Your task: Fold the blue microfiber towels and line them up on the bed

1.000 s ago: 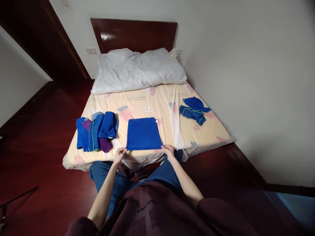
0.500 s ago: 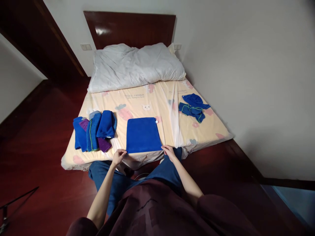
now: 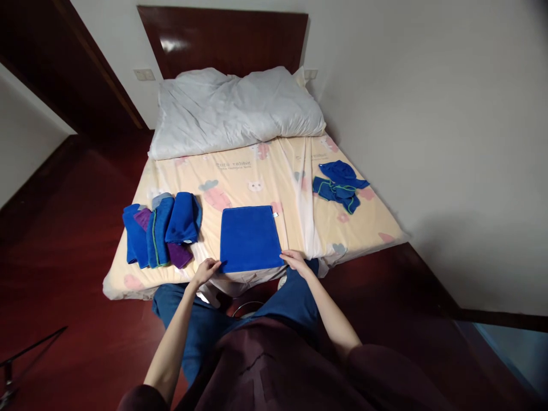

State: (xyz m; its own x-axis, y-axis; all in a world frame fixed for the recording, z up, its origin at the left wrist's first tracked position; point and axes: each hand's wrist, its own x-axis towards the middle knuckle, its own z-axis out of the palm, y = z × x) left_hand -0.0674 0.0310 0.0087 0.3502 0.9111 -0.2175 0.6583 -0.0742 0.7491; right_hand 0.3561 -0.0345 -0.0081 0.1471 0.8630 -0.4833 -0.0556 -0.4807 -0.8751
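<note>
A blue cloth (image 3: pixel 249 238) lies flat and nearly square at the front edge of the bed, a small white tag at its upper right corner. My left hand (image 3: pixel 207 270) pinches its near left corner. At the near right corner, my right hand (image 3: pixel 293 260) has the cloth between thumb and fingers. Left of the cloth is a group of folded cloths: a blue one (image 3: pixel 182 220), a green-edged blue one (image 3: pixel 160 231), another blue one (image 3: pixel 136 238) and a purple one (image 3: pixel 180 255). Crumpled blue cloths (image 3: pixel 338 188) with green edging lie on the right.
The bed (image 3: pixel 257 165) has a patterned yellowish sheet. A white quilt (image 3: pixel 235 114) is bunched against the dark wooden headboard (image 3: pixel 226 40). White walls stand behind and to the right. A thin black stand (image 3: pixel 34 345) is on the red floor at the lower left.
The view has shifted slightly. The near edge of the blue cloth has come a little closer to me, with both hands still at its near corners.
</note>
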